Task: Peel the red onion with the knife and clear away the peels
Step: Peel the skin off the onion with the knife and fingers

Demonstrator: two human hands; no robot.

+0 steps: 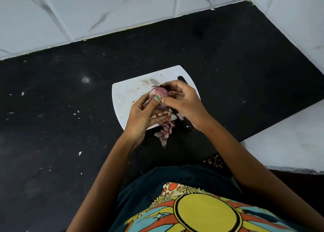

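Both hands — left hand [140, 116], right hand [184, 102] — clamped on the red onion [158, 93], mostly bare; peels [164, 128] below the grip — uncleared.

A home kitchen, by the look of it: black speckled stone countertop [70, 117] set into a corner of white marble-patterned wall tiles [105, 12], with a white plastic cutting board [126, 95] laid on it. Partly peeled red onion [158, 96] held over the board, papery purple onion peels [164, 131] heaped at its near edge, pale crumbs scattered across the dark stone.
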